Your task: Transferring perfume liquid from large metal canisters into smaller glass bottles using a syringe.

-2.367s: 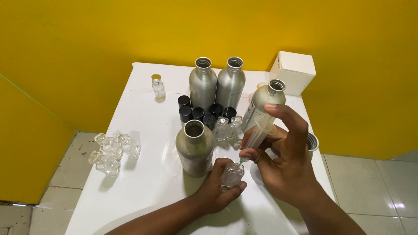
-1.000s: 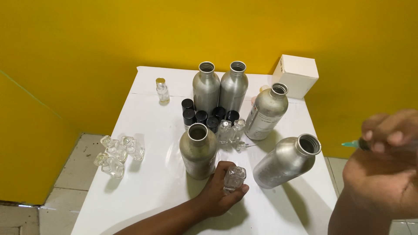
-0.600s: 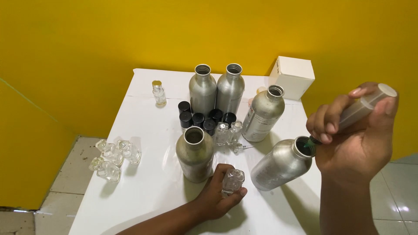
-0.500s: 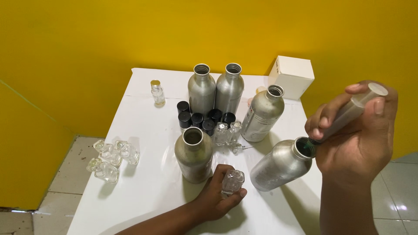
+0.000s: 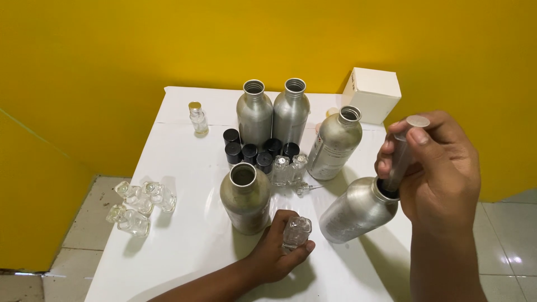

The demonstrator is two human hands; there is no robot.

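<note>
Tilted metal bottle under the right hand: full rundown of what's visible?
The tilted metal bottle is dull silver, like brushed aluminium, round-shouldered, with a short ridged neck and no cap. It leans with its open mouth up and to the right, base on the white table. A clear syringe, held by the right hand, points into its mouth.

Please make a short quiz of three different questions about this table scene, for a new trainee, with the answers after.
1. True or false: the right hand puts the clear plastic syringe into the mouth of the tilted silver metal bottle.
2. What does the left hand grip? A) a black cap B) the small clear glass bottle C) a white box
3. How many silver metal bottles stand upright on the white table?

Key: 1 true; 2 B; 3 four.
</note>
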